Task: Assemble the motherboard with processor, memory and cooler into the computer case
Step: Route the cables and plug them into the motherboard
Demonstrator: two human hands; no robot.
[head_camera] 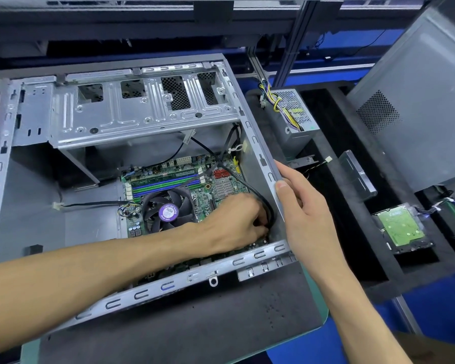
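Head view: hands (237,222) work above ribbed metal case (142,119), green motherboard (221,185).

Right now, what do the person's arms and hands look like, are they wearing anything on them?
Both are bare. The left hand and right hand have no gloves, rings or watch, and both forearms show no sleeves or wrist strap as far as the picture reaches.
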